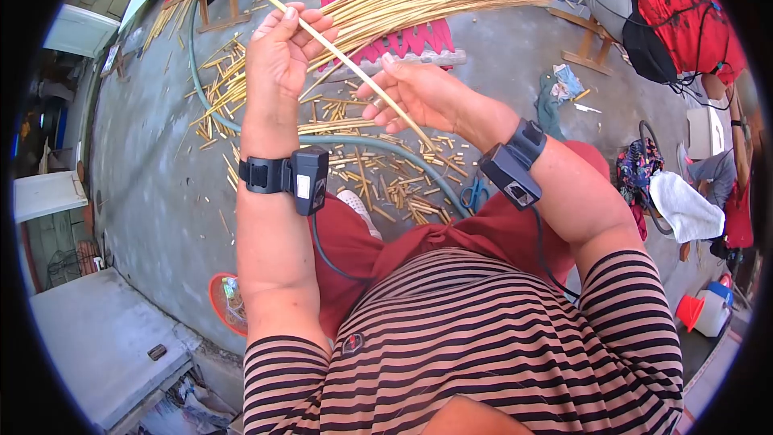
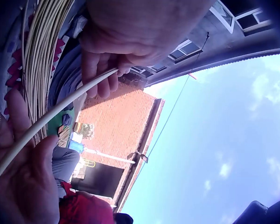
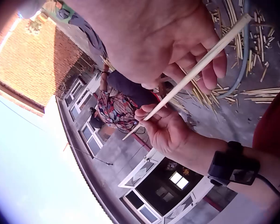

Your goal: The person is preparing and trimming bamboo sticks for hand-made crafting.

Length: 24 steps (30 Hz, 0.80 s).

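Note:
A long, pale broomcorn stalk (image 1: 348, 62) runs slantwise across both hands in the head view. My left hand (image 1: 282, 48) pinches it between thumb and fingers, partway along its length. Near the cut end, the stalk lies across the spread fingers of my right hand (image 1: 423, 95), which is palm up with a ring on one finger. The right wrist view shows the cut end sticking out past these fingers. Beyond the hands lies a bundle of similar stalks (image 1: 403, 6) with feathery brown tips, on a pink cloth (image 1: 419, 39).
Short cut stalk pieces (image 1: 407, 197) litter the concrete floor around a grey-green hose (image 1: 378, 143). Blue-handled scissors (image 1: 473, 195) lie by my right knee. An orange basin (image 1: 225, 304) stands at left. Other people sit nearby, one in red (image 1: 684, 0).

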Available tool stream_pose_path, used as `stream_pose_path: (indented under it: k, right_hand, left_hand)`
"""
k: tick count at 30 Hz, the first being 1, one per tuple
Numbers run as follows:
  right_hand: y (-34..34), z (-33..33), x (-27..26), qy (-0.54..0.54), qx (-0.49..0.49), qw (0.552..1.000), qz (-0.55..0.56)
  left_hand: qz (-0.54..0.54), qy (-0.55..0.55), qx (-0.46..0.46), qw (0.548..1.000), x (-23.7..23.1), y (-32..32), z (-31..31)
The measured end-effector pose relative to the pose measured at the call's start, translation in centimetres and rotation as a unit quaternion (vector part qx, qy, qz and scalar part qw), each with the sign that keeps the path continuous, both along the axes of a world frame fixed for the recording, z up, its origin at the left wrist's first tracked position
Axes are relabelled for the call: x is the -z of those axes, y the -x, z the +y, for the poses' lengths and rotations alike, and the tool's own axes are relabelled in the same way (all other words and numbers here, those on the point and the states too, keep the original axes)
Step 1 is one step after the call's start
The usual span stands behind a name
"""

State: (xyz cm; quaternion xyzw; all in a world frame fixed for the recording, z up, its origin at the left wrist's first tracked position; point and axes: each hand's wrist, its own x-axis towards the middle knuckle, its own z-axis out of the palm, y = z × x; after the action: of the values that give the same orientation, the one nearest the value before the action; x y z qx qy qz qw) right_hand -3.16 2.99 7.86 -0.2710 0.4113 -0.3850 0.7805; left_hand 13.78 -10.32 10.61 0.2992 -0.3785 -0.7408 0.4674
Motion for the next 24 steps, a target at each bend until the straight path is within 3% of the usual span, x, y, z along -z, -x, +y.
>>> stream_pose_path:
  k: [6,12,13,16,19,22,24]
  right_hand:
    - [-0.8,0.9,0.3,-0.007,-0.021,0.999,0.031]
    - [-1.9,1.7,-0.7,0.062,0.083,0.994,0.040]
    - [-2.3,2.1,-1.4,0.090,0.104,0.983,0.125]
    - [-2.6,2.3,-0.3,0.177,0.152,0.948,0.215]
    - [-2.4,2.7,-0.4,0.094,0.160,0.971,0.150]
    - [-2.1,2.8,0.6,0.029,0.108,0.989,0.100]
    - [-1.3,2.4,1.2,0.046,0.107,0.990,0.082]
  left_hand:
    - [-0.027,0.001,-0.004,1.000,0.3,-0.5,-0.4]
    - [0.003,-0.033,-0.029,0.999,0.6,-0.2,-0.6]
    - [0.011,-0.041,-0.038,0.998,0.4,-0.1,-0.6]
    - [0.063,-0.006,0.017,0.998,-0.7,0.3,0.0]
    - [0.051,0.015,0.044,0.998,-1.1,0.5,0.5]
    - [0.044,0.015,0.058,0.997,-0.5,0.9,0.7]
    - [0.032,0.000,0.070,0.997,-0.5,1.5,1.4]
